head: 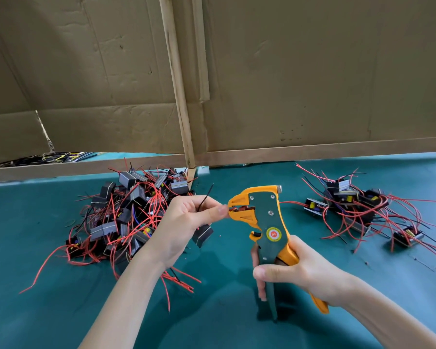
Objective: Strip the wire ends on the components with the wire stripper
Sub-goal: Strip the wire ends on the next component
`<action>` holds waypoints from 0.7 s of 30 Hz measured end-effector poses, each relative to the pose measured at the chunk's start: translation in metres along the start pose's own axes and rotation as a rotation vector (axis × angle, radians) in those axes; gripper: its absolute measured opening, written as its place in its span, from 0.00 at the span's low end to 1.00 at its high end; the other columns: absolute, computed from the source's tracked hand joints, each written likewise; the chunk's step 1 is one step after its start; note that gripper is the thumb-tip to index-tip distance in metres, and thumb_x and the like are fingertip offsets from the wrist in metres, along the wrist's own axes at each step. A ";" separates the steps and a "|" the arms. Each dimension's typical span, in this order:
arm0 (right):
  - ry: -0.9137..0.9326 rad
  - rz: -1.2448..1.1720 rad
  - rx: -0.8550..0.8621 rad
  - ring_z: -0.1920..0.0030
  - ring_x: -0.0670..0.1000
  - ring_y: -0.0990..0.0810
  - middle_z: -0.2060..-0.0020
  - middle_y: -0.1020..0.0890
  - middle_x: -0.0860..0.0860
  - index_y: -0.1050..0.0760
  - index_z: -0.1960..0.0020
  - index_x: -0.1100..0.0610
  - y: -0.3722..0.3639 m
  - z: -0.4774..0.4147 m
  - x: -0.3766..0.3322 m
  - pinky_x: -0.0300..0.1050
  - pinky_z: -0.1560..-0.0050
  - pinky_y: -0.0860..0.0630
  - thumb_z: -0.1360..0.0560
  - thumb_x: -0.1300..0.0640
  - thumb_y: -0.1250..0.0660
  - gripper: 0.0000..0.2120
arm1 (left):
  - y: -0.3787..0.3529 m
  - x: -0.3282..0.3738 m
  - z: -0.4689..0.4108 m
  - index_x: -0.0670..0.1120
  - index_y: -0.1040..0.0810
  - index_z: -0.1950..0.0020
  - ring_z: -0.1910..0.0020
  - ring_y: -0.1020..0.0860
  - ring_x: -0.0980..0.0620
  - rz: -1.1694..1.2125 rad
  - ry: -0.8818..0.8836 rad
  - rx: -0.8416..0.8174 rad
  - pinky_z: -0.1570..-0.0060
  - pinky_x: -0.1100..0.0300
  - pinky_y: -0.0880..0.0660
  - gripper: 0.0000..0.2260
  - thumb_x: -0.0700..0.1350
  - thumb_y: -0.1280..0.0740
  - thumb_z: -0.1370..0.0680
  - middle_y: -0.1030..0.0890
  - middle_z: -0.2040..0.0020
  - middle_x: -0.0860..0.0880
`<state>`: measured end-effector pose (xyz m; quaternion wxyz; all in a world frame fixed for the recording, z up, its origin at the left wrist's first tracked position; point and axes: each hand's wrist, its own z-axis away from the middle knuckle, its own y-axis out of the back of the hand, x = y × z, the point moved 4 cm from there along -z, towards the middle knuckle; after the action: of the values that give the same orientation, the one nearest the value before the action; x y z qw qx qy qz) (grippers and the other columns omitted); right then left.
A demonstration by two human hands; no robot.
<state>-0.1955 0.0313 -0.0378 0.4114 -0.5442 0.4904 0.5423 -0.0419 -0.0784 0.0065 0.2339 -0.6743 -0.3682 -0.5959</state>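
Left hand [184, 222]: thumb and forefinger tips [220, 210] pinched tight together on a wire end [230, 210], right at the mouth of the wire stripper [268, 217]; the wire itself is mostly hidden by the fingertips. Other left fingers are curled in. A black wire [206, 197] sticks up and away out of that grip. One black component [203, 235] sits just under the left palm, partly hidden; can't tell if the curled fingers hold it or it hangs by its leads. Right hand [305, 273]: fully wrapped around the stripper handles, thumb across the front, fingers around the green handle, orange handle running back through the palm. Handle ends stand apart below the fist. Stripper is upright, head pointing left at the pinch, jaws close on the wire end. Both hands are above the green mat [224, 328]. Big tangled pile of components [126, 210] with red and black leads lies behind the left hand; a smaller group [350, 200] lies to the right, well apart. Cardboard wall [312, 71] stands behind.
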 end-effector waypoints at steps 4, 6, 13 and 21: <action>0.007 0.039 0.051 0.69 0.54 0.22 0.71 0.20 0.54 0.26 0.63 0.48 -0.004 -0.002 0.003 0.39 0.57 0.28 0.30 0.48 0.28 0.08 | 0.001 -0.001 0.000 0.48 0.17 0.66 0.69 0.35 0.53 0.003 0.003 0.014 0.71 0.67 0.35 0.08 0.53 0.27 0.35 0.28 0.71 0.50; 0.000 0.022 0.082 0.70 0.54 0.24 0.73 0.20 0.55 0.26 0.64 0.51 -0.005 -0.002 0.004 0.40 0.59 0.28 0.31 0.46 0.27 0.11 | -0.001 -0.002 0.000 0.48 0.19 0.62 0.68 0.34 0.52 0.004 0.016 0.018 0.68 0.66 0.34 0.07 0.51 0.26 0.32 0.29 0.68 0.50; -0.090 -0.045 0.358 0.79 0.53 0.30 0.80 0.28 0.54 0.30 0.71 0.53 -0.007 -0.004 0.019 0.42 0.74 0.29 0.38 0.43 0.26 0.18 | -0.012 -0.008 0.000 0.45 0.38 0.59 0.65 0.40 0.52 0.237 0.029 0.037 0.57 0.58 0.39 0.12 0.46 0.47 0.16 0.37 0.66 0.51; -0.093 -0.316 0.034 0.59 0.64 0.18 0.60 0.19 0.63 0.21 0.52 0.61 -0.007 -0.001 0.012 0.55 0.54 0.21 0.33 0.56 0.24 0.14 | -0.015 -0.018 -0.001 0.47 0.28 0.59 0.66 0.33 0.58 0.006 -0.001 0.131 0.57 0.66 0.32 0.10 0.50 0.40 0.21 0.29 0.65 0.56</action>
<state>-0.1895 0.0305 -0.0499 0.5229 -0.5819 0.3884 0.4869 -0.0547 -0.0738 -0.0127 0.2792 -0.6589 -0.4043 -0.5696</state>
